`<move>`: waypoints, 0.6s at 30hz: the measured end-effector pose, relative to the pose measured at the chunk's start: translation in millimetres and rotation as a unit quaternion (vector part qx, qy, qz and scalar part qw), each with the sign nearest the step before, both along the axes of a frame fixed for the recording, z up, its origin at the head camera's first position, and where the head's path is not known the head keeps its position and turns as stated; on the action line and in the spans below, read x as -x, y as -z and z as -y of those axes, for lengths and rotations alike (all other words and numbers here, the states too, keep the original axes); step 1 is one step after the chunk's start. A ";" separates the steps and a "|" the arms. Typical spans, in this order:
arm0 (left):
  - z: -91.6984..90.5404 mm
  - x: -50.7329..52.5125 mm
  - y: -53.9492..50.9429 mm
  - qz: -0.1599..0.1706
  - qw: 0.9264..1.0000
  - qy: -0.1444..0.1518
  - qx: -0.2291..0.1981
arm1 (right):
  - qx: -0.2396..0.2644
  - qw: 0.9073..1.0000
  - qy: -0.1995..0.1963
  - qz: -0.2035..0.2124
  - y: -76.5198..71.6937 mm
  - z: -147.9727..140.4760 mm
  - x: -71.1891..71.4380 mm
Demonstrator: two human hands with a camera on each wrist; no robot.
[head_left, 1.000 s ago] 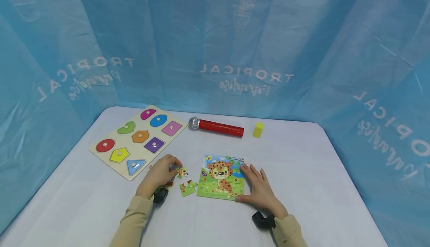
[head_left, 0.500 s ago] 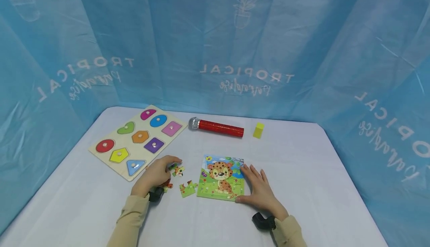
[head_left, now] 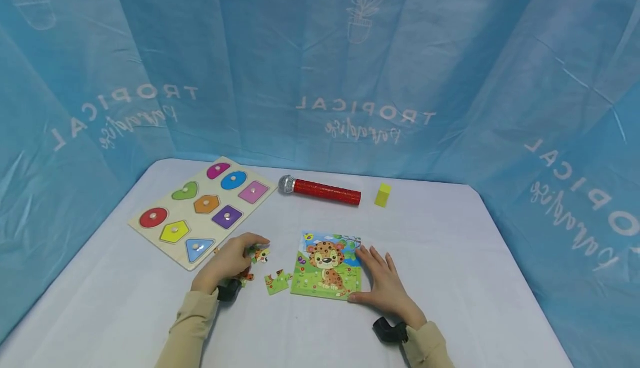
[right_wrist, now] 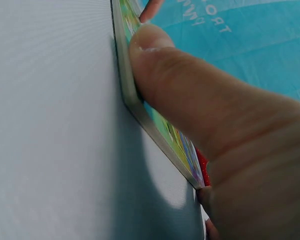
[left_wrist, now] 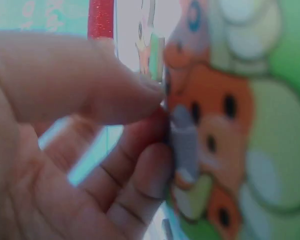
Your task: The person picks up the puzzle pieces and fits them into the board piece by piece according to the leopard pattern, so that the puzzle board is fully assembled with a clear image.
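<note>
In the head view, a square jigsaw puzzle (head_left: pixel 327 265) with a spotted leopard cub lies on the white table. My right hand (head_left: pixel 384 287) rests along its right side, fingers spread. In the right wrist view the thumb (right_wrist: pixel 157 65) presses the puzzle's edge. Left of the puzzle, my left hand (head_left: pixel 227 259) is low over loose puzzle pieces and pinches one (head_left: pixel 261 255) by its edge. Another piece (head_left: pixel 278 282) lies between that hand and the puzzle. Spotted orange print on a piece (left_wrist: pixel 215 135) fills much of the left wrist view; the fingertips partly hide behind it.
A wooden shape board (head_left: pixel 187 220) with knobbed coloured shapes lies at the back left. Behind the puzzle is a red microphone (head_left: pixel 325 190), with a yellow block (head_left: pixel 383 195) to its right. Blue printed curtain (head_left: pixel 320 68) surrounds the table.
My left hand has shifted a little to the left, and the piece by its fingertips has moved left with it. The right hand has stayed at the puzzle's right side.
</note>
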State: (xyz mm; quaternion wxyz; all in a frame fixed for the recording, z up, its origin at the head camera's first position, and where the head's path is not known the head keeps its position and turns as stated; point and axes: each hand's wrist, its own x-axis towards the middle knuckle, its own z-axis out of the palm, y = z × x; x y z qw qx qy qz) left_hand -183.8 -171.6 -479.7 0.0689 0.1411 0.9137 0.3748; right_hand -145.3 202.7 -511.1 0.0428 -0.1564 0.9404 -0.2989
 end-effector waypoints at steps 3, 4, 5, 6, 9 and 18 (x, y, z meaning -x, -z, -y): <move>-1.7 1.0 0.3 -0.035 0.999 -0.018 0.023 | -0.001 1.000 0.002 -0.002 -0.4 0.0 0.3; -2.9 1.4 0.4 -0.046 0.998 -0.026 0.033 | -0.003 1.000 0.002 -0.003 -0.4 -0.2 0.4; -4.6 1.9 0.3 -0.051 0.997 -0.038 0.042 | -0.005 1.000 0.002 -0.005 -0.3 -0.4 0.6; -5.9 2.4 0.7 -0.056 0.996 -0.048 0.053 | -0.006 1.000 0.002 -0.006 -0.2 -0.6 0.7; -7.3 2.5 0.1 -0.050 0.994 -0.068 0.063 | -0.003 1.000 0.003 -0.009 0.3 -0.6 0.8; 11.6 -1.3 -8.0 0.002 0.999 -0.032 0.026 | -0.004 1.000 0.001 -0.003 -1.2 1.5 -0.2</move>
